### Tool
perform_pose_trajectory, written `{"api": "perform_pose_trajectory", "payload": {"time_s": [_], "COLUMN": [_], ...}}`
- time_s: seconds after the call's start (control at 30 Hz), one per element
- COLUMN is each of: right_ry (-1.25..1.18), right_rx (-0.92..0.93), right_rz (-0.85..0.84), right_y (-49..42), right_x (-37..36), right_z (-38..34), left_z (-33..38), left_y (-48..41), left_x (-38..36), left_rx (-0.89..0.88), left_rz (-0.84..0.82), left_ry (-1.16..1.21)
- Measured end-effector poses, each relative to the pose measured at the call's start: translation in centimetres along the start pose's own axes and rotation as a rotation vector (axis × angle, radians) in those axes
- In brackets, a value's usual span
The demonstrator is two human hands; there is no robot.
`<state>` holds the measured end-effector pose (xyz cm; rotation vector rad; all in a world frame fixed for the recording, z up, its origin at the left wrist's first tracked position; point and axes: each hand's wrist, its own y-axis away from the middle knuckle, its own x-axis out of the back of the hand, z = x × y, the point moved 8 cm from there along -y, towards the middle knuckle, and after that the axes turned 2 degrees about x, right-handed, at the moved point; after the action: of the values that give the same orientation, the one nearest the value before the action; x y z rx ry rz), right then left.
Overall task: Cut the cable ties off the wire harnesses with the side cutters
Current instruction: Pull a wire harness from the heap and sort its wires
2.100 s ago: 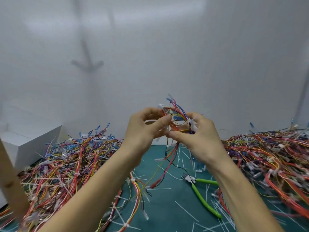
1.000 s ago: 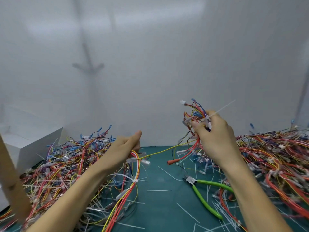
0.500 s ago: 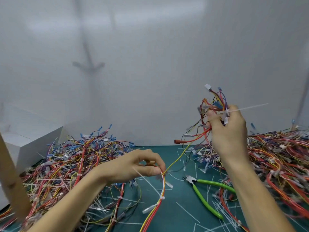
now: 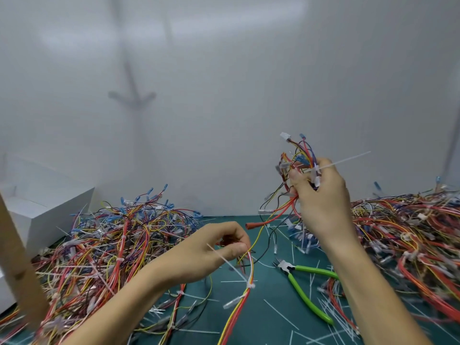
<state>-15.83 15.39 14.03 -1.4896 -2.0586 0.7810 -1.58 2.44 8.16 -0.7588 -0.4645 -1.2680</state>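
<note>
My right hand [image 4: 321,197] is raised and grips the bunched end of a wire harness [image 4: 297,158], with a long white cable tie tail [image 4: 348,160] sticking out to the right. The harness's wires stretch down to my left hand [image 4: 214,252], which pinches them low over the mat. Below that pinch a white cable tie [image 4: 250,286] binds the red, yellow and white wires. The green-handled side cutters [image 4: 302,290] lie on the mat between my forearms, held by neither hand.
Tangled harness piles fill the left [image 4: 112,245] and right [image 4: 410,232] of the green mat [image 4: 268,317]. Cut tie scraps [image 4: 331,312] litter the mat. A white box [image 4: 37,212] and a wooden post [image 4: 17,265] stand at far left. White wall behind.
My hands went from close together at chest height to apart: the left dropped to the mat and slid along the wires, the right lifted the bunch up and right, stretching the harness.
</note>
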Motion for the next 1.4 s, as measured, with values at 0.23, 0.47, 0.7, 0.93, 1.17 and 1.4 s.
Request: {"api": "perform_pose_trajectory", "payload": {"time_s": [0.23, 0.47, 0.7, 0.93, 1.17, 1.4], "right_ry": [-0.289, -0.372, -0.394, -0.408, -0.427, -0.281], "right_rx": [0.035, -0.009, -0.047, -0.065, 0.018, 0.062], "right_rz": [0.016, 0.153, 0.192, 0.257, 0.251, 0.048], "right_y": [0.1, -0.2, -0.4, -0.7, -0.9, -1.0], "right_x": [-0.6, 1.0, 1.3, 2.6, 3.5, 1.5], "right_z": [-1.4, -0.4, 0.3, 0.5, -0.8, -1.2], "left_z": [-1.0, -1.9, -2.2, -5.3, -13.1, -9.9], "left_y": [-0.5, 0.0, -0.1, 0.7, 2.4, -4.1], "left_x": [-1.0, -0.4, 0.1, -1.0, 2.7, 2.0], "left_rx": [0.049, 0.105, 0.052, 0.313, 0.806, 0.704], "left_rz": [-0.109, -0.165, -0.062, -0.195, -0.330, -0.105], "left_ry": [0.089, 0.143, -0.004, -0.418, -0.638, -0.591]}}
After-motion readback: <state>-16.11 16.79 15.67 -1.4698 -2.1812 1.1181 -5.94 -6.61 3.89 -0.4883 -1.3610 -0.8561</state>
